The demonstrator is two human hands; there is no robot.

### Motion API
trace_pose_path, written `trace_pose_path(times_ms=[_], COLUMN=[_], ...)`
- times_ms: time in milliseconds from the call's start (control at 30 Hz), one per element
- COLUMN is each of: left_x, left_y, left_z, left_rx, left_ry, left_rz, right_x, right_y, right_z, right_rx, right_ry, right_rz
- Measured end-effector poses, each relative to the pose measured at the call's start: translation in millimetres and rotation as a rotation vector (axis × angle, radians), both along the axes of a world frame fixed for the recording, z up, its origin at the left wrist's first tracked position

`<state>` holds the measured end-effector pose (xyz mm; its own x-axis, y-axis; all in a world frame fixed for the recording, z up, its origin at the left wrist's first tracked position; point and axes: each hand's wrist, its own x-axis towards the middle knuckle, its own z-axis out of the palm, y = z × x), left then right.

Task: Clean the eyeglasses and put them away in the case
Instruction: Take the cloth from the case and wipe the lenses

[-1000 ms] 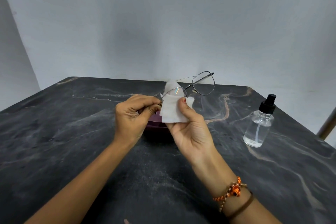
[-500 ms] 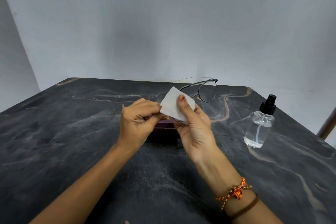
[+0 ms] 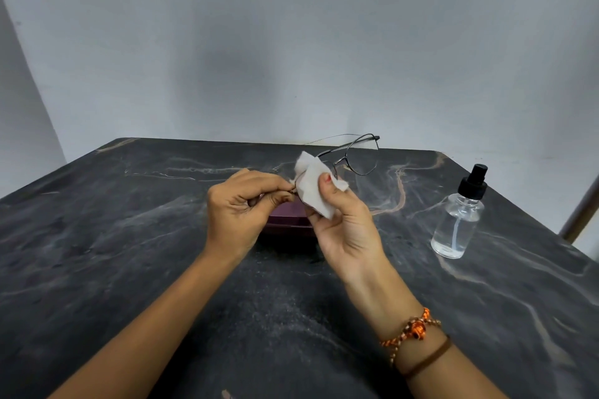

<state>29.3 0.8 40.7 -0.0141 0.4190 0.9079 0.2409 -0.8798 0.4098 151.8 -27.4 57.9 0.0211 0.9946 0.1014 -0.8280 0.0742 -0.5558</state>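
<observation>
Thin metal-framed eyeglasses [image 3: 359, 155] are held up above the table's middle. My left hand [image 3: 246, 207] pinches the frame's left end between thumb and fingertips. My right hand [image 3: 343, 223] pinches a white cleaning cloth [image 3: 312, 186] folded over the left lens, thumb on the near side. The right lens sticks out bare to the right, its temple arm reaching back left. A dark purple glasses case [image 3: 287, 220] lies on the table directly under my hands, mostly hidden by them.
A clear spray bottle [image 3: 460, 220] with a black pump top stands upright on the dark marble table [image 3: 129, 253], to the right of my hands. A metal post [image 3: 580, 214] rises past the table's right edge. A grey wall stands behind.
The glasses tilted flatter, then came back up a little. The cloth has shifted over the left lens as my right thumb rubs it. Both hands stay above the case.
</observation>
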Motion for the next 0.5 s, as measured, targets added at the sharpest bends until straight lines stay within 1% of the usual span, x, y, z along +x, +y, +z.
trace_pose_path(times_ms=[100,167,233,367,500], left_x=[2.2,1.2,-0.3,-1.3,-0.1], left_y=[-1.0,-1.2,-2.2,-5.0,-4.0], left_z=[-1.0,-0.4,-0.2,1.1,0.5], left_rx=[0.004,-0.004,-0.016,-0.017,0.000], left_ry=[0.014,0.019,0.021,0.028,0.073], left_rz=[0.018,0.030,0.031,0.033,0.097], right_x=[1.0,-0.9,-3.1,-4.4,1.0], right_y=[-0.2,-1.1,-1.3,-2.8,-2.7], right_z=[-0.8,-1.3,-2.3,-1.9,0.6], right_rx=[0.047,0.078,0.096,0.102,0.100], right_ry=[0.048,0.044,-0.010,-0.185,-0.274], right_rz=[0.037,0.082,0.094,0.025,-0.051])
